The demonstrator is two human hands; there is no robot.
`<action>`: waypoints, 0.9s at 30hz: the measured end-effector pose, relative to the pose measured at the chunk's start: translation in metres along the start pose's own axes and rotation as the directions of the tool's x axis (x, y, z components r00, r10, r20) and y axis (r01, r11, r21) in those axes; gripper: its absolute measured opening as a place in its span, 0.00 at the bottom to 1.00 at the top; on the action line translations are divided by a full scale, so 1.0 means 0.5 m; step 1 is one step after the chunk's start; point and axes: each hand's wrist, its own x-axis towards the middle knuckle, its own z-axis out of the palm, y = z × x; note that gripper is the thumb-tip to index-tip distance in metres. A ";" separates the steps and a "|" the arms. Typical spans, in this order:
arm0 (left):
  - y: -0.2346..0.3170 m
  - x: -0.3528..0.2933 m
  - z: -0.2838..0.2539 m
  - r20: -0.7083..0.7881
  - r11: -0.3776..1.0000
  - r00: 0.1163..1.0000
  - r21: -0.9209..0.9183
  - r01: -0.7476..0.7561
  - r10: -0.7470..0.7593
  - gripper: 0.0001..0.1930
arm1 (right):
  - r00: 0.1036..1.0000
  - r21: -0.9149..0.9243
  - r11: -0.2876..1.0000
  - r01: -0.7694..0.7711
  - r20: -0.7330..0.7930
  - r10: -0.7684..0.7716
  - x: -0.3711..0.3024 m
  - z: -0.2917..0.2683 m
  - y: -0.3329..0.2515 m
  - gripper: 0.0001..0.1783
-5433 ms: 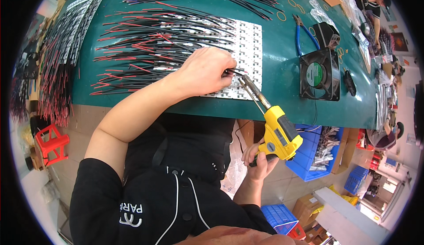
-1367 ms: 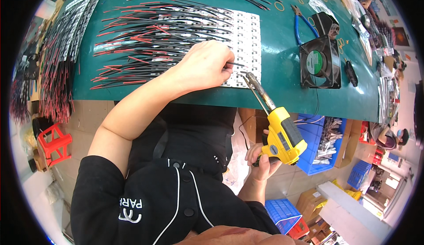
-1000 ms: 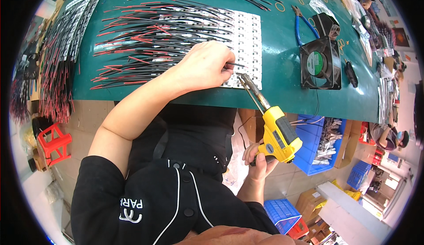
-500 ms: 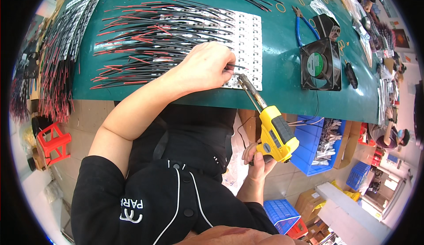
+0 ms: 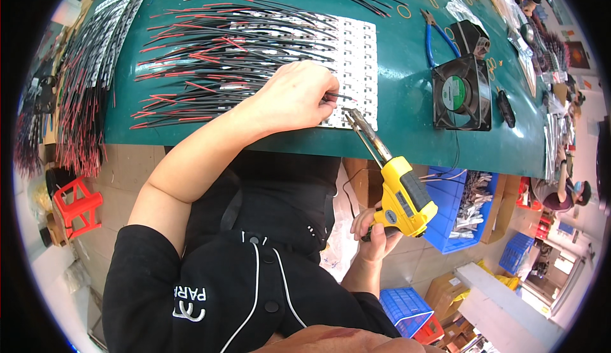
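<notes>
My left hand (image 5: pixel 298 95) is closed in a pinch on a black wire, whose end sticks out to the right over a white circuit board panel (image 5: pixel 359 54). Many black wires with red ends (image 5: pixel 191 57) fan out leftward from that panel across the green table. My right hand (image 5: pixel 375 233) grips the handle of a yellow and black soldering gun (image 5: pixel 407 194) below the table's front edge. The gun points up and left, its metal tip (image 5: pixel 351 114) over the panel's lower right part, just right of the wire end. Whether the tip touches the panel I cannot tell.
Right of the panel stand a black cooling fan (image 5: pixel 461 93) and blue-handled pliers (image 5: pixel 430 40). More wired panels (image 5: pixel 95 73) hang over the table's left side. A blue crate (image 5: pixel 439 225) sits below the right edge, and a red stool (image 5: pixel 77 205) is at the left.
My right hand has shifted the soldering gun slightly right and down, so its tip has drawn back a little from the wire end. My left hand has stayed in place.
</notes>
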 end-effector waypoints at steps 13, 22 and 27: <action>-0.006 0.001 -0.002 0.017 0.991 0.992 0.036 -0.125 0.125 0.07 | 0.999 -0.039 0.999 -0.038 0.025 0.039 -0.001 -0.001 0.002 0.22; -0.003 0.000 -0.003 0.002 0.985 0.987 0.062 -0.161 0.161 0.07 | 0.998 0.016 0.998 0.055 0.013 -0.055 0.006 0.002 -0.002 0.35; -0.008 -0.009 -0.002 -0.037 0.982 0.984 -0.069 -0.178 0.176 0.07 | 0.999 0.032 0.998 0.047 0.018 -0.048 0.008 0.000 -0.009 0.35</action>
